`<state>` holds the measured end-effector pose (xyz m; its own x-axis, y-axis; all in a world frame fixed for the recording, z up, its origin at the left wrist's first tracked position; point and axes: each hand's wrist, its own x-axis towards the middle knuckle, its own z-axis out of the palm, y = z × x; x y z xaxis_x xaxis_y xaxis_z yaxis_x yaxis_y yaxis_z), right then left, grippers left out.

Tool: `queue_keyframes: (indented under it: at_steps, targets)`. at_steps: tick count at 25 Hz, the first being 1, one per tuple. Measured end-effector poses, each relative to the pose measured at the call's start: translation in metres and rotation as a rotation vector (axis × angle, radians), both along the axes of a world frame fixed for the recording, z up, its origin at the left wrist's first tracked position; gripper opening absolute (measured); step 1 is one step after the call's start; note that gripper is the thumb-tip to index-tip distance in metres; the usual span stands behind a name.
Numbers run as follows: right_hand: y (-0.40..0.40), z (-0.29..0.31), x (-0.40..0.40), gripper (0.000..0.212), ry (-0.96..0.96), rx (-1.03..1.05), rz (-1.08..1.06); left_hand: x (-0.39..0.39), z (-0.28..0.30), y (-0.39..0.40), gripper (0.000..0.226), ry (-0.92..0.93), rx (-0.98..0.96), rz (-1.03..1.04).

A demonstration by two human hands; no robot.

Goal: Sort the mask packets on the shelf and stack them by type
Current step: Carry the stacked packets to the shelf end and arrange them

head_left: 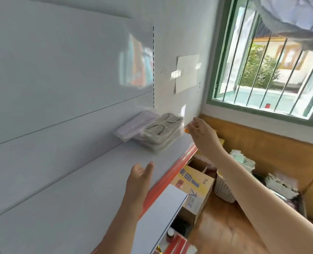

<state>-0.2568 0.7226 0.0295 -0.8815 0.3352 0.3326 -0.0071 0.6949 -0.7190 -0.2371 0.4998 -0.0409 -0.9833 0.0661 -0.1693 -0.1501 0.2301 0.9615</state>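
Observation:
On the white shelf (pixel 89 180), near its far right end, lie two stacks of clear-wrapped mask packets. The grey packets (pixel 163 132) sit in front; the pale lilac packets (pixel 133 125) lie behind them against the back panel, touching the grey stack. My right hand (pixel 203 136) hovers just right of the grey stack with relaxed fingers and holds nothing. My left hand (pixel 139 180) hangs over the shelf's front part, palm up, fingers loose, apart from both stacks.
A red strip (pixel 172 173) edges the shelf front. Below right stand a yellow cardboard box (pixel 194 187), a white basket (pixel 223 189) and more mask packets (pixel 242 160) on a wooden surface. A barred window (pixel 265 70) is at upper right.

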Motion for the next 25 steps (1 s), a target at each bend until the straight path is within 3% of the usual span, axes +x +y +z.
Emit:
queue_keyframes:
  at_steps: [3,4,7,11,13,15,18,25]
  targets:
    - [0.034,0.001,-0.071,0.063,-0.091,0.029,-0.001,-0.055,0.004,0.031,0.120,-0.159,0.172,0.045]
    - [0.044,0.005,-0.096,0.067,-0.118,0.042,-0.001,-0.071,0.009,0.040,0.115,-0.220,0.248,0.069]
    - [0.066,0.008,-0.159,0.082,-0.229,0.036,0.046,-0.108,0.014,0.057,0.067,-0.304,0.435,0.183]
    - [0.087,-0.031,-0.244,0.116,-0.610,-0.036,0.168,-0.149,0.008,0.081,0.054,-0.362,0.491,0.310]
    - [0.084,-0.048,-0.262,0.096,-0.755,-0.043,0.248,-0.160,0.007,0.093,0.047,-0.393,0.497,0.406]
    - [0.087,-0.058,-0.261,0.071,-0.770,-0.075,0.313,-0.163,0.008,0.100,0.040,-0.400,0.506,0.455]
    - [0.103,-0.063,-0.235,0.053,-0.778,-0.213,0.510,-0.151,0.010,0.103,0.041,-0.391,0.489,0.504]
    - [0.120,-0.070,-0.186,0.054,-0.665,-0.506,0.780,-0.092,0.026,0.094,0.033,-0.362,0.476,0.321]
